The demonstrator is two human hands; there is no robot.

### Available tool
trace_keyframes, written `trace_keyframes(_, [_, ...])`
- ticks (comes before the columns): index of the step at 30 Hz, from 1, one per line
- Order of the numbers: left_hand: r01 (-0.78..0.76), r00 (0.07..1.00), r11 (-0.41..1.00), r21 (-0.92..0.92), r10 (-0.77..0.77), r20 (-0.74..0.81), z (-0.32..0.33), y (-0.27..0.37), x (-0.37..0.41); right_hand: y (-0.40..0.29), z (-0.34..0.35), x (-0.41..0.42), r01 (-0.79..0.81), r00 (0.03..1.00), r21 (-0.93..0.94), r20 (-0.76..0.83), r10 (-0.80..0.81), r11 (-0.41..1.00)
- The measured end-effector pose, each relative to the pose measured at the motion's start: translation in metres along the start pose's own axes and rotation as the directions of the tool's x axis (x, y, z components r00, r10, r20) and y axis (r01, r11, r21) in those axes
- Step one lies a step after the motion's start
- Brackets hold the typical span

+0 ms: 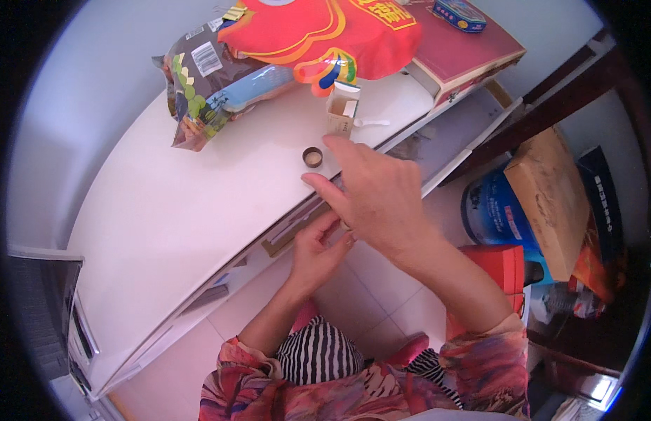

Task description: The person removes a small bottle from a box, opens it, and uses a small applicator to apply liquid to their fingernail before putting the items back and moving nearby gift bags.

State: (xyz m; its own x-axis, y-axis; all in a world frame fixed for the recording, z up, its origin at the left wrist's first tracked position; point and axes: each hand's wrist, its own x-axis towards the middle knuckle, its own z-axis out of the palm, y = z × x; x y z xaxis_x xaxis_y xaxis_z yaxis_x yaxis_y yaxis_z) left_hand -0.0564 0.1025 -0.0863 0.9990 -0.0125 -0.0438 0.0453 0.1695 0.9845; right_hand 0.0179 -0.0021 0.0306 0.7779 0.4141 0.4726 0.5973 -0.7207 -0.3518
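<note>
My left hand (320,252) is low beyond the white tabletop's front edge, its thumb and fingers curled around a small thing mostly hidden behind my right hand. Above it, my right hand (378,194) reaches over the table edge with thumb and forefinger spread; its other fingers are out of sight beneath it. Near those fingertips a small round dark cap (312,157) lies on the white tabletop (199,194). Just behind stands a small paper box (342,108) with its top flaps up. A small white plastic spoon (373,122) lies beside the box.
At the back lie a dark plastic snack bag (210,79), a red printed bag (325,31) and a maroon box (462,47) with a blue tin (459,14) on it. A cardboard box (549,200), blue bucket (494,210) and red box (488,268) are at right.
</note>
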Motion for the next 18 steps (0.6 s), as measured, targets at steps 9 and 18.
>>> trace_keyframes(9, [0.0,1.0,0.994,-0.109,0.0,0.002,0.004,0.01,-0.002,0.021,-0.028,-0.017,-0.167,0.986,0.236,0.036,0.163,0.957])
trace_keyframes(18, [-0.011,0.999,0.999,-0.041,0.013,0.046,0.014,0.004,0.0,0.049,-0.029,-0.081,-0.246,0.952,0.3,0.255,0.171,0.922])
